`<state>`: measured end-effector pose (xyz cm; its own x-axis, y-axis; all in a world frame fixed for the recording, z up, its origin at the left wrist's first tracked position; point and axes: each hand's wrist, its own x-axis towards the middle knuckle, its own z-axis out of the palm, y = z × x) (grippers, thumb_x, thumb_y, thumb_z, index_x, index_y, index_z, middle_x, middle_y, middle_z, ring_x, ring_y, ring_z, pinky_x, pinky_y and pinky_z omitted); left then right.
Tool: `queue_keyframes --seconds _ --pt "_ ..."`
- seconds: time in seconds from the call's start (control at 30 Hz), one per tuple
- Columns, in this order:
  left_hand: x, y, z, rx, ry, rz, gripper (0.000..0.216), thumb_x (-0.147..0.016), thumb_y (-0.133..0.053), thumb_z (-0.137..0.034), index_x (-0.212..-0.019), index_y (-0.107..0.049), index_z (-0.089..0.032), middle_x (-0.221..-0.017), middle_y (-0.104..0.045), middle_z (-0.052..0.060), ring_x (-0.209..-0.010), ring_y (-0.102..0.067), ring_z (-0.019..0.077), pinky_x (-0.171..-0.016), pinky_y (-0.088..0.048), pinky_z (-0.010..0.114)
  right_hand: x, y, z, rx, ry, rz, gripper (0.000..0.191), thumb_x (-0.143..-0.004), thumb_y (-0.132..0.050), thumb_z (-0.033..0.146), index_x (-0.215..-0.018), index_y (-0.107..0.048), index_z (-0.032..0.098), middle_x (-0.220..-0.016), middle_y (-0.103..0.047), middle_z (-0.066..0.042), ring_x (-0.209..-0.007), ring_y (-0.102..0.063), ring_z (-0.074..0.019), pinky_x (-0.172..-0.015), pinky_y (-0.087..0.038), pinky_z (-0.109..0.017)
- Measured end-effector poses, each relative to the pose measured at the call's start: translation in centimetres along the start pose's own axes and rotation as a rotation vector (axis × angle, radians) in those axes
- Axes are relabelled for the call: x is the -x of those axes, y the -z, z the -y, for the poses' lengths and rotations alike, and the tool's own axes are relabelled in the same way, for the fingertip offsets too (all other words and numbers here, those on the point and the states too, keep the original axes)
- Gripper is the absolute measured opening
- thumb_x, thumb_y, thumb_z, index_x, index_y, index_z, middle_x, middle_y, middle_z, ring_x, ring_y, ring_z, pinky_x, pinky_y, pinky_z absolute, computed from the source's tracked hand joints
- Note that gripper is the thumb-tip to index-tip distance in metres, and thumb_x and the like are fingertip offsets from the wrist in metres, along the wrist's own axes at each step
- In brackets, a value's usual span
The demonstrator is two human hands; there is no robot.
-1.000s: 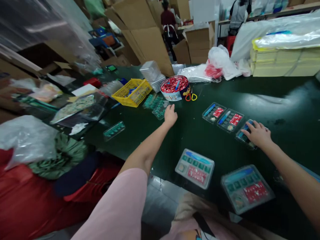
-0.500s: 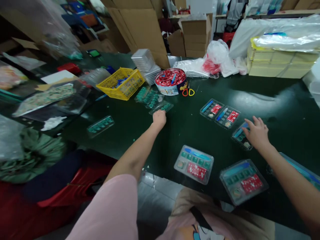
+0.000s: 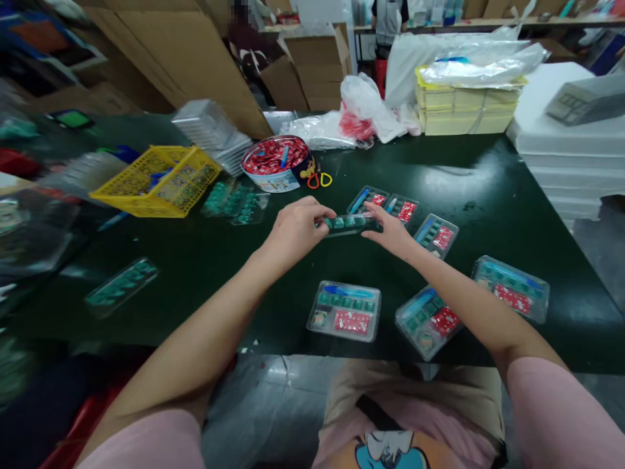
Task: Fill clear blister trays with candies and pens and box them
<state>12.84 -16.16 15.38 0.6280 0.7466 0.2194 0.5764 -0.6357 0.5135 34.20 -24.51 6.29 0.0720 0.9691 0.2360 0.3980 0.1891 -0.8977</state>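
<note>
A narrow clear plastic tray with a row of green square pieces (image 3: 347, 223) is held up over the dark table. My left hand (image 3: 299, 228) pinches its left end. My right hand (image 3: 393, 233) has thumb and fingers around its right end. Just behind lie two clear blister packs, a left pack (image 3: 365, 197) and a right pack (image 3: 404, 208), each with a blue pen and a red patterned packet. Another pack (image 3: 436, 234) lies by my right forearm. Nearer me are a filled pack (image 3: 344, 311), a second one (image 3: 424, 322) partly under my right arm, and a third (image 3: 512, 288) farther right.
Green pieces in clear trays (image 3: 234, 200) lie left of my hands, another such tray (image 3: 122, 285) farther left. Behind are a yellow basket (image 3: 161, 182), a round tin of red packets (image 3: 278, 163), scissors (image 3: 319, 180), stacked clear cases (image 3: 212, 133) and yellow card stacks (image 3: 469, 107).
My left hand has lifted a tray of green pieces from the pile and moved right. My right hand has left the pack on the right and come to the tray. The view has turned right.
</note>
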Motion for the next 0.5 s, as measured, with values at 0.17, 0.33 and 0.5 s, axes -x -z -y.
queue_keyframes --seconds 0.17,0.33,0.5 --pt "-3.1 -2.0 -1.5 0.48 0.125 -0.053 0.023 -0.062 -0.065 -0.012 -0.083 -0.074 -0.018 -0.071 -0.062 0.001 -0.068 -0.055 0.0159 -0.07 -0.045 0.03 1.2 3.4 -1.6 -0.449 -0.228 -0.058 0.059 -0.075 -0.072 0.042 -0.127 -0.05 0.027 -0.104 -0.068 -0.003 -0.101 -0.065 -0.0201 -0.091 -0.054 -0.039" --pt "-6.1 -7.6 -2.0 1.036 0.408 -0.172 0.031 -0.065 -0.066 -0.012 -0.095 -0.069 -0.016 -0.073 -0.06 0.0 -0.062 -0.053 0.0102 -0.062 -0.043 0.024 1.4 6.7 -3.0 -0.514 -0.362 -0.259 0.042 -0.072 -0.073 0.04 -0.106 -0.057 0.024 -0.09 -0.068 -0.001 -0.085 -0.066 -0.0144 -0.075 -0.054 -0.027" --pt "-6.7 -13.4 -2.6 1.304 0.819 -0.104 0.035 -0.068 -0.068 -0.008 -0.1 -0.063 -0.022 -0.081 -0.065 0.001 -0.064 -0.057 0.0094 -0.063 -0.047 0.023 -0.9 9.1 -6.3 -0.445 -0.435 -0.471 0.039 -0.069 -0.072 0.03 -0.104 -0.056 0.023 -0.068 -0.056 0.007 -0.059 -0.055 -0.0085 -0.058 -0.049 -0.021"
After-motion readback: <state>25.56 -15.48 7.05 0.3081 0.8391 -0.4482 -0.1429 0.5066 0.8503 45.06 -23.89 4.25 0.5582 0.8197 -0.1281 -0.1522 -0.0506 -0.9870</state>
